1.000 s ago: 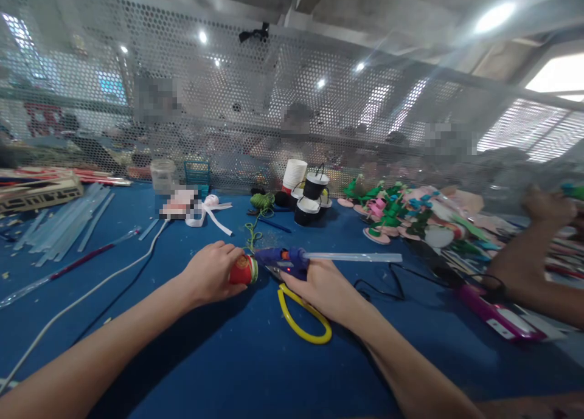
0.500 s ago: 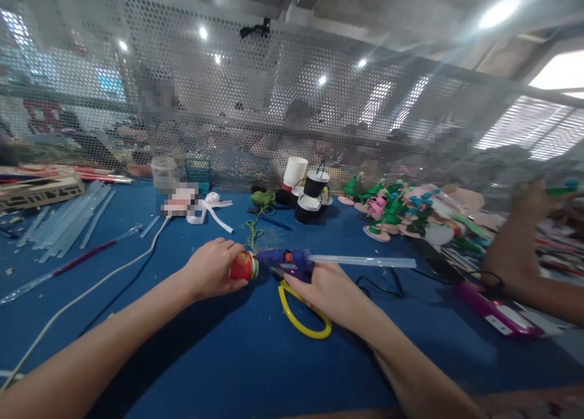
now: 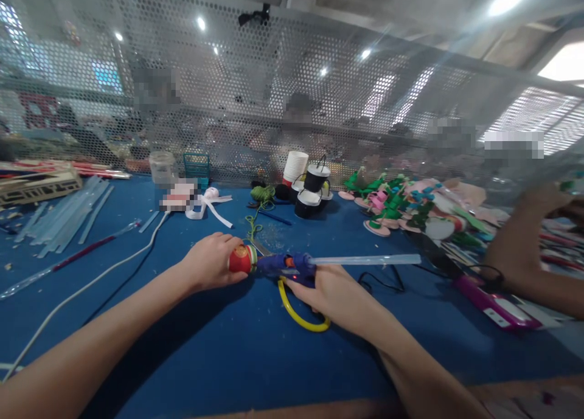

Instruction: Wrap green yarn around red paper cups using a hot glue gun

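Desk (image 3: 191, 346): a blue work surface stretches before you, strewn with glue sticks (image 3: 68, 209) at far left and craft flowers (image 3: 401, 209) at right.
Co-worker's arm (image 3: 529, 249): reaches in from the right edge, well apart from your hands.
Right hand (image 3: 331, 291): your fingers are wrapped around the blue glue gun (image 3: 285, 265), its nozzle touching the ball.
Left hand (image 3: 210, 264): your fingers are curled tight on a small red ball (image 3: 241, 259), held just above the desk at centre.
Scissors (image 3: 301, 312): yellow handles lie under your right hand.
Risk: the hot nozzle sits beside your left fingertips; a slip of the ball could burn them or smear glue.
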### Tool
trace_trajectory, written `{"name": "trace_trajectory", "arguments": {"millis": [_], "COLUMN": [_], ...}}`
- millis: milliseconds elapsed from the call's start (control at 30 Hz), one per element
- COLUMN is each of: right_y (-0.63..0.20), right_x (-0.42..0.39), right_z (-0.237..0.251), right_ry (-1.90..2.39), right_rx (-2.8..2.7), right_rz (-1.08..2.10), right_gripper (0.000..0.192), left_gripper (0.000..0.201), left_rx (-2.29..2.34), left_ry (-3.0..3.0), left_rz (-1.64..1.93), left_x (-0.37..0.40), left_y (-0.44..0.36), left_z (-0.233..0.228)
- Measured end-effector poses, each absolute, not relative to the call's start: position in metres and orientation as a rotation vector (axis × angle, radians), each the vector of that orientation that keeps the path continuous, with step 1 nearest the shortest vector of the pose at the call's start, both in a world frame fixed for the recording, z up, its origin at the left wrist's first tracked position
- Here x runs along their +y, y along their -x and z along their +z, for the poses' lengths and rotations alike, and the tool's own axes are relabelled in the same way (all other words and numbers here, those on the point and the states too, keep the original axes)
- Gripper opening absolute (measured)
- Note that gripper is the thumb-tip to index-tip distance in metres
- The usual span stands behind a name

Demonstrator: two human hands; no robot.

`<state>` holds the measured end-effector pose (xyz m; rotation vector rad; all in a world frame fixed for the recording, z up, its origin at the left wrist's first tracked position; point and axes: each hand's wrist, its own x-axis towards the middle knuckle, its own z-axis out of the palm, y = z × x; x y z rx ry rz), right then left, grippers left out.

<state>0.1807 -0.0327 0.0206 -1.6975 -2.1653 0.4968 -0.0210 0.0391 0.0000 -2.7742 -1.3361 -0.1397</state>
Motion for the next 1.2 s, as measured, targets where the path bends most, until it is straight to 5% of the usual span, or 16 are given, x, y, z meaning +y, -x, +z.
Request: {"name": "trace_trajectory", "arguments": {"millis": [233, 400, 700, 967, 1200], "right_y": [-0.184, -0.199, -0.222, -0.226, -0.199], "right_x": [-0.029, -0.014, 0.052, 0.08, 0.058], "right_z": [0.019, 0.02, 0.004, -0.03, 0.004], "right_ry": [1.629, 1.621, 1.65, 1.889, 1.84], "right_rx": [-1.933, -1.616, -1.406, -1.567, -1.788], "right_rz": [0.687, 0.815, 0.866, 0.596, 0.317], "right_gripper": [0.03, 0.016, 0.027, 0.036, 0.035], "left_gripper": [0.046, 0.049, 0.048, 0.047, 0.048], "left_rx": [-1.346, -1.343, -1.277, -1.192, -1.171], "left_ry": [2.787, 2.781, 2.763, 2.778, 2.778], "left_rz": [-0.159, -0.181, -0.249, -0.314, -0.473], "left_x": [0.039, 0.039, 0.039, 0.038, 0.034], "left_y": [0.022, 0.022, 0.019, 0.022, 0.026], "left_z": [0.001, 0.001, 0.007, 0.011, 0.005]}}
